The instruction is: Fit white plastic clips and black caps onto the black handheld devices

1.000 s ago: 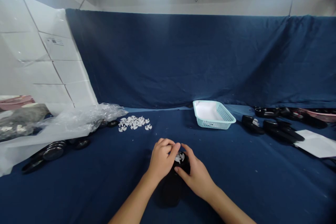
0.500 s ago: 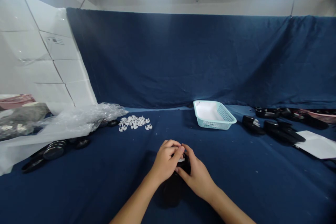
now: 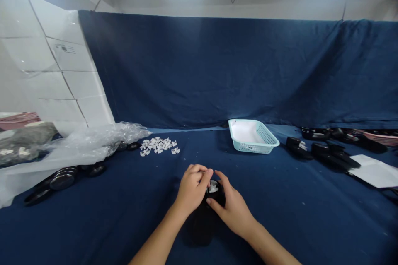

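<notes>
Both my hands meet over a black elongated part [image 3: 203,221] lying on the blue cloth [image 3: 124,215] in front of me. My left hand [image 3: 192,190] is curled, its fingertips pinching a small white piece [image 3: 213,186] seated in the part's far end. My right hand [image 3: 232,208] wraps around the black part's right side and steadies it. A heap of similar small white pieces [image 3: 158,145] lies further back to the left.
A light blue basket [image 3: 252,136] stands behind, to the right. More black parts [image 3: 323,149] and a white sheet [image 3: 374,172] lie at the right. Clear plastic wrap [image 3: 71,149] with black round parts [image 3: 62,178] spreads at the left. White boxes [image 3: 46,62] are stacked behind it.
Little has moved. My left thumb covered the white piece half a second ago and has lifted slightly, so the piece shows again.
</notes>
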